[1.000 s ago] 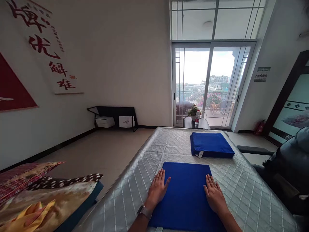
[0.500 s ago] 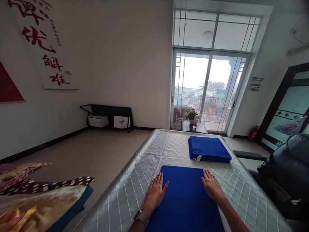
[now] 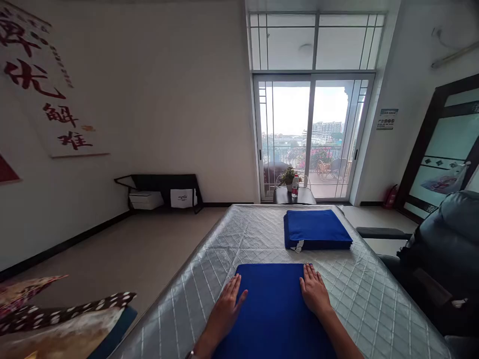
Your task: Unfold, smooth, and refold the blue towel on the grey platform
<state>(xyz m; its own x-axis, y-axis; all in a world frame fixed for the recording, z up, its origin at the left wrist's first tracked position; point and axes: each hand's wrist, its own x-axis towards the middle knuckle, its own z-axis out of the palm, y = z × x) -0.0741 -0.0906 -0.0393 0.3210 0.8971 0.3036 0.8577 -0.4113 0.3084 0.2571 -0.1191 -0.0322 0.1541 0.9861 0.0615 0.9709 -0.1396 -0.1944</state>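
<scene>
A flat blue fabric piece (image 3: 273, 314) lies on the silver quilted table cover (image 3: 187, 294), its near end running out of view. My left hand (image 3: 226, 305) rests along its left edge, fingers stretched forward and thumb apart over the blue. On the far right corner lies my right hand (image 3: 315, 290), flat with fingers extended. Neither hand grips anything. Beyond them sits a stack of folded blue fabric pieces (image 3: 318, 227) with a white tag (image 3: 299, 246) sticking out at its front.
Patterned cushions or cloths (image 3: 71, 321) are at the lower left. A dark chair (image 3: 441, 254) stands against the right side. Past the table's far end, a small black table (image 3: 295, 196) holds a potted plant (image 3: 289, 177) and a bottle (image 3: 295, 185).
The camera view has turned slightly, shifting the scene leftward. Both hands keep their places at the blue piece's edges, with the left wrist now closer to the bottom edge of view.
</scene>
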